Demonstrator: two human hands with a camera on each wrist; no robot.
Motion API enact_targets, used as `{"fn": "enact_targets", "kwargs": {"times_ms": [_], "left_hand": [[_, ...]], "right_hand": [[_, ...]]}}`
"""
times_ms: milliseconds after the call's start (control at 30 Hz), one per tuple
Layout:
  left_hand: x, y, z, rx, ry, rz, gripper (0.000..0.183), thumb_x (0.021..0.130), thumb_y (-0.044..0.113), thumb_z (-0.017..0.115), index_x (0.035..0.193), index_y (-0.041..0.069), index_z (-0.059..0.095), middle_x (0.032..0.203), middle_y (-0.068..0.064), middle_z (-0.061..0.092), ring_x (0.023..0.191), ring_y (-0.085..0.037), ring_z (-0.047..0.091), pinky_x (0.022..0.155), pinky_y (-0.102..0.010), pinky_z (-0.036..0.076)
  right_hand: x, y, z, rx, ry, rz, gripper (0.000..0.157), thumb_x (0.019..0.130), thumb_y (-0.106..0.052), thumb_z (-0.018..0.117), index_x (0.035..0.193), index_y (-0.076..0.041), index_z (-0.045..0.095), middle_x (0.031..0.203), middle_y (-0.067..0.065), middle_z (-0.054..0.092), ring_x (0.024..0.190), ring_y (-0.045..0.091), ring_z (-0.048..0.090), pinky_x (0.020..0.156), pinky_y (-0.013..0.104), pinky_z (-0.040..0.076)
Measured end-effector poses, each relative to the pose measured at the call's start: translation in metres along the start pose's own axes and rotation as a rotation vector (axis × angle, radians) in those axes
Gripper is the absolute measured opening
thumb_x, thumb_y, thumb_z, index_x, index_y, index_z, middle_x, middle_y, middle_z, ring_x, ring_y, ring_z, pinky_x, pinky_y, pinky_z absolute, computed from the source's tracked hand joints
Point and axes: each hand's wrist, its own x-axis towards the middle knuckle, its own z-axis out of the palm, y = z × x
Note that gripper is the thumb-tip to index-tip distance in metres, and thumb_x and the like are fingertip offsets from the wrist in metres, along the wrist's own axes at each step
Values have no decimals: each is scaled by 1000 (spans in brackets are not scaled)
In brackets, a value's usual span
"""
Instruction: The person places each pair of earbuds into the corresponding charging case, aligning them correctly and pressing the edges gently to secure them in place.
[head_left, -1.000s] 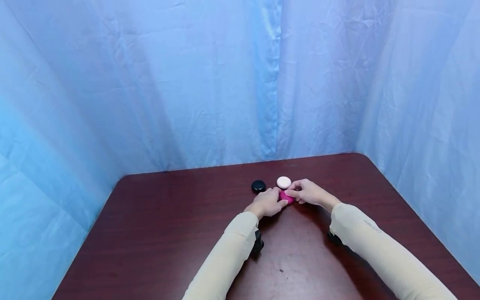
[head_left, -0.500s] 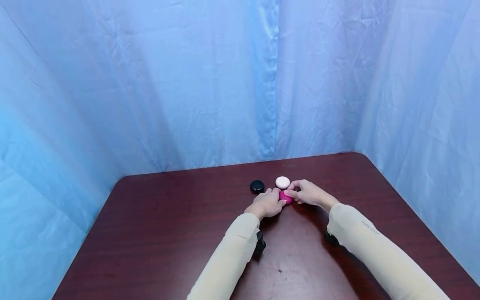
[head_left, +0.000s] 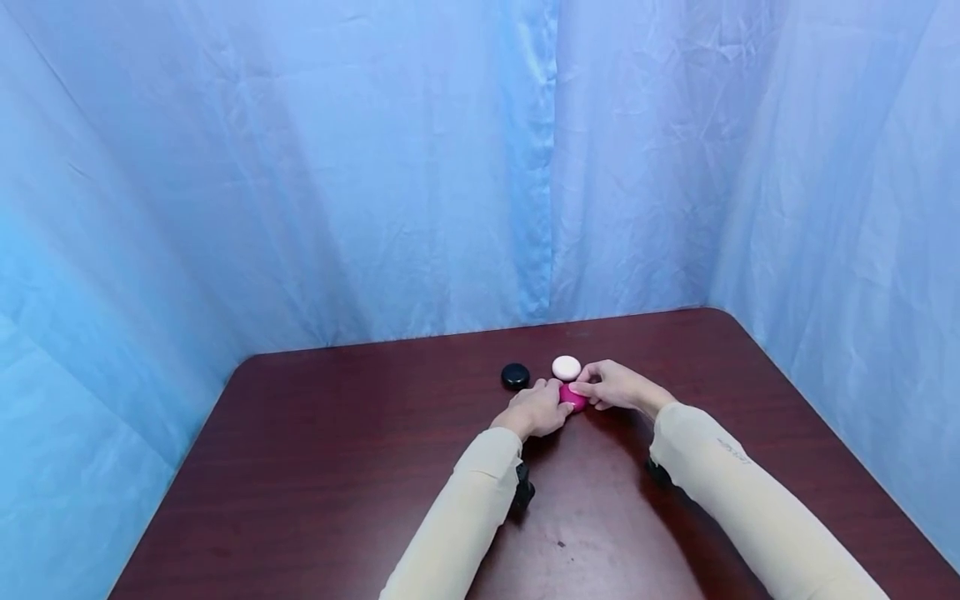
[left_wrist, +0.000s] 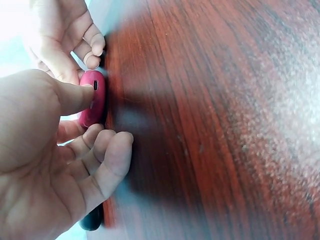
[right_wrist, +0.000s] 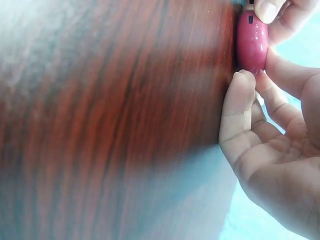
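Note:
A round, glossy magenta earbud case (head_left: 572, 399) lies on the table between both hands. My left hand (head_left: 535, 409) pinches its left side, thumb at the front; in the left wrist view the thumb tip sits beside a small charging port on the case (left_wrist: 99, 105). From the right, my right hand (head_left: 617, 387) grips it between thumb and fingers. The right wrist view has the case (right_wrist: 252, 45) low over the wood, its lid side partly covered by fingers. Just behind stand a white round case (head_left: 566, 367) and, farther left, a black one (head_left: 515, 376).
The dark red wooden table (head_left: 337, 467) has rounded back corners. Pale blue curtains (head_left: 420, 167) hang along its back and both sides. Part of the black case (left_wrist: 92, 220) shows below the left hand in the left wrist view.

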Motion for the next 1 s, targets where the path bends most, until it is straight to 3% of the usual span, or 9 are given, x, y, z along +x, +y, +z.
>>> {"fn": "enact_targets", "kwargs": {"times_ms": [433,733,1000], "left_hand": [[-3,0,1,-35,33,-10,45,104,38,55,142,13,52,120,-6,58,108,-25,62,95,-37,49],[-1,-5,7,-101,37,16,46,103,38,57,142,14,52,122,-4,59,108,-22,61,93,-37,49],[-3,-2,6,-75,32,3,50,104,38,55,146,11,48,131,-6,57,117,-23,59,98,-40,48]], "right_hand": [[1,1,1,13,-3,-22,15,100,-14,65,100,1,63,79,6,58,71,16,56,63,28,56],[-9,6,7,-80,63,-67,16,100,-20,66,100,-4,64,77,5,57,68,17,57,66,32,56],[-10,5,9,-111,107,-93,14,100,-20,66,98,-5,65,74,4,56,65,17,57,64,32,55]]}}
